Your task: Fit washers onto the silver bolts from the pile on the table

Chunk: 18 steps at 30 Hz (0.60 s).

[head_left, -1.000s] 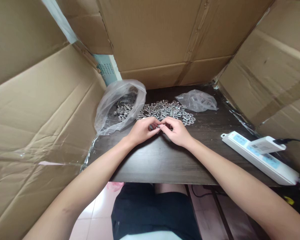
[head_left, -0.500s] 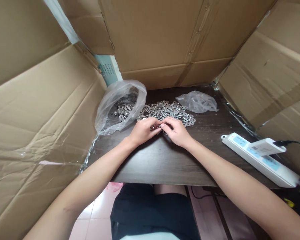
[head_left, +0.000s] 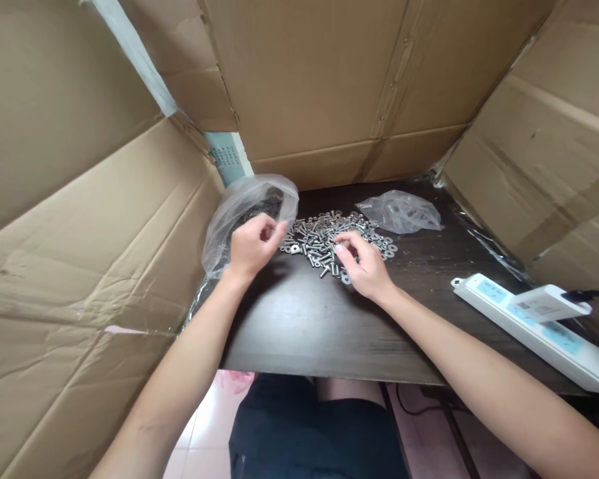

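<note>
My left hand point(head_left: 253, 247) is raised at the mouth of a clear plastic bag point(head_left: 214, 229) on the left. Its fingers are curled in and the thumb points right; whatever they may hold is hidden. Inside the bag is a dark heap of small metal parts, partly covered by the hand. My right hand point(head_left: 364, 265) hovers at the near right side of a pile of loose bolts point(head_left: 324, 236) and flat washers point(head_left: 390, 249). Its thumb and forefinger curve toward each other with a small gap between the tips, close over the bolts.
A second plastic bag point(head_left: 404, 211) lies crumpled behind the pile, to the right. A white power strip point(head_left: 534, 332) with a plugged-in adapter point(head_left: 549, 303) runs along the right. Cardboard walls point(head_left: 329, 86) enclose the dark tabletop point(head_left: 309, 326) at the back and sides.
My hands were together in front of the pile and are now apart. The left has moved left to the bag's mouth; the right has come off small parts and spread its fingers slightly.
</note>
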{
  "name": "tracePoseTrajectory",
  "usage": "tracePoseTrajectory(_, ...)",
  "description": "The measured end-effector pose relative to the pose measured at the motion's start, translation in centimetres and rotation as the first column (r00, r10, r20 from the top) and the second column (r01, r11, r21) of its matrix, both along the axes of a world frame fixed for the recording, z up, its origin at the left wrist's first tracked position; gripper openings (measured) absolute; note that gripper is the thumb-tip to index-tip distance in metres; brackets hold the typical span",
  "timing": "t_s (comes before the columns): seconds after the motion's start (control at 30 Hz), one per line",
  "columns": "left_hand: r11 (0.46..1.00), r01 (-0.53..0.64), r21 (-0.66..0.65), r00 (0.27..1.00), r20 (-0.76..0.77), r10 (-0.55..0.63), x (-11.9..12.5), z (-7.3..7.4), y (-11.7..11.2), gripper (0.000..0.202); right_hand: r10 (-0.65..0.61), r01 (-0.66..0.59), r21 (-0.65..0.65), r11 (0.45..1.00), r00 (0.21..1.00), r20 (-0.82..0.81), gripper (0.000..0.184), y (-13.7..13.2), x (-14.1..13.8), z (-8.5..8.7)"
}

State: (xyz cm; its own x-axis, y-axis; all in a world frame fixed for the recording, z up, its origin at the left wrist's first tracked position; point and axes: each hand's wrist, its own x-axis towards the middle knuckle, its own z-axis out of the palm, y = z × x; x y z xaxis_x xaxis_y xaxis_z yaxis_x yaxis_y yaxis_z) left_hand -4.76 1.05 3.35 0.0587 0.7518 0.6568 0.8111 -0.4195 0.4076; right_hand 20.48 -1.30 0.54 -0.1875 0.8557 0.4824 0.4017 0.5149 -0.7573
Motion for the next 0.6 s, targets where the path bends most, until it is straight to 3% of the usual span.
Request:
tracePoseTrajectory(0.07,0.971,-0.195,-0.135,0.981,-0.042,0.191,-1.2,0.3,0.5,0.037,-0.040,0.040,-0.010,0.999,0.999,-0.006,0.017,0.3,0.3,0.0)
tracePoseTrajectory(0.13,0.908,-0.324,-0.266,0.945,-0.125,0.301,-2.0,0.5,0.9,0.034,-0.054,0.054,-0.017,0.998,0.999,0.006,0.015,0.5,0.4,-0.1)
tracePoseTrajectory(0.23,0.835,-0.397,-0.381,0.917,-0.211,0.339,-2.5,0.4,1.2,0.024,-0.026,0.028,-0.025,0.999,0.998,0.059,0.009,0.7,0.5,-0.5)
tracePoseTrajectory(0.33,0.851,-0.384,-0.359,0.922,-0.194,0.334,-2.3,0.4,1.2,0.021,0.016,-0.018,0.012,1.000,0.989,0.144,0.012,0.6,0.4,-0.8)
tracePoseTrajectory(0.43,0.948,-0.258,-0.188,0.965,-0.101,0.242,-1.6,0.2,0.7,0.021,0.051,-0.068,0.063,0.996,0.971,0.235,0.013,0.6,0.4,-1.0)
tracePoseTrajectory(0.5,0.993,-0.076,-0.094,0.994,-0.083,0.068,-0.6,0.0,0.2,0.020,0.076,-0.097,0.059,0.994,0.955,0.286,0.011,0.7,0.4,-1.0)
tracePoseTrajectory(0.6,0.959,0.238,-0.152,0.952,-0.158,-0.261,1.4,-0.7,-0.6,0.018,0.097,-0.116,0.035,0.993,0.934,0.345,0.007,0.8,0.4,-1.0)
